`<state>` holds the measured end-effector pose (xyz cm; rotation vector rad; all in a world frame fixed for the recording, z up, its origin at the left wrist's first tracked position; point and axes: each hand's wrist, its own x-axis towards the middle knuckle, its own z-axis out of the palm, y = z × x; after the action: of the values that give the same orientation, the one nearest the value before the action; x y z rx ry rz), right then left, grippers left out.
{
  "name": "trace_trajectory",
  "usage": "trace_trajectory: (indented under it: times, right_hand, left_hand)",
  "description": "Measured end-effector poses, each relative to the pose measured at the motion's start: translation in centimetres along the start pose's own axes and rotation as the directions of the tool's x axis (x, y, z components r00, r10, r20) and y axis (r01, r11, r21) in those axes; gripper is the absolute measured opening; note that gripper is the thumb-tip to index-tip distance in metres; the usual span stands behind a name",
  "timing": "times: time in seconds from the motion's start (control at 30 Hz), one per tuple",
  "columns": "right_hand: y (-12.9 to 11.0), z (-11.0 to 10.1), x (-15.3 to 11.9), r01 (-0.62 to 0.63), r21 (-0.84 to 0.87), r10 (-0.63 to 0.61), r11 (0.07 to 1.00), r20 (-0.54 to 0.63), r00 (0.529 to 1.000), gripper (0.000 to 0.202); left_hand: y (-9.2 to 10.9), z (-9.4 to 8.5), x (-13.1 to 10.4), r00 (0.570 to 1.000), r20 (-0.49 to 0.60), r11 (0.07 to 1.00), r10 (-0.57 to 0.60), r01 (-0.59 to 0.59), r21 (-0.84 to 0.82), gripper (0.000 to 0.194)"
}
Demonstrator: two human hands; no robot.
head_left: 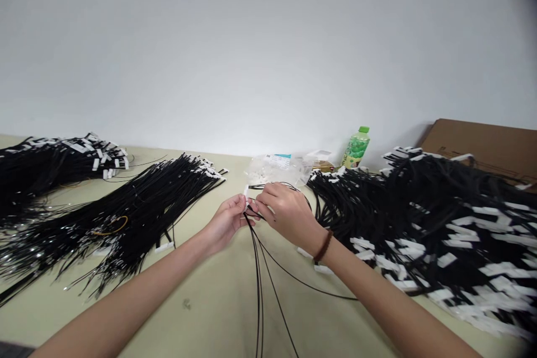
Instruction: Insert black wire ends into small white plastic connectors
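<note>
Pinching a small white connector (245,192), left hand (226,221) and right hand (285,211) hold thin black wires (260,274), fingers closed, mid-counter (210,302).

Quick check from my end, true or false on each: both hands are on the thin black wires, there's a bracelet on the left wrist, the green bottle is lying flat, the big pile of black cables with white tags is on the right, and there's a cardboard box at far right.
1. Both hands, left hand and right hand, pinch the thin black wires. True.
2. Bracelet on the left wrist. False: the bracelet is on the right.
3. Green bottle lies flat. False: upright.
4. Big cable pile on the right. True.
5. Cardboard box far right. True.
</note>
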<state>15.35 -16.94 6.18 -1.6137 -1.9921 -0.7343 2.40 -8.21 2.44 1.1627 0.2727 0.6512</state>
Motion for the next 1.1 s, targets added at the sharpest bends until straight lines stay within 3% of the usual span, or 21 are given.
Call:
trace_trajectory:
  times: [1.1]
  right_hand:
    - [-0.25,0.04,-0.05,0.047,0.01,-0.047,0.999,0.007,0.999,0.023]
  left_hand:
    - [-0.03,0.0,-0.07,1.0,-0.016,0.997,0.016,-0.015,0.078,0.022]
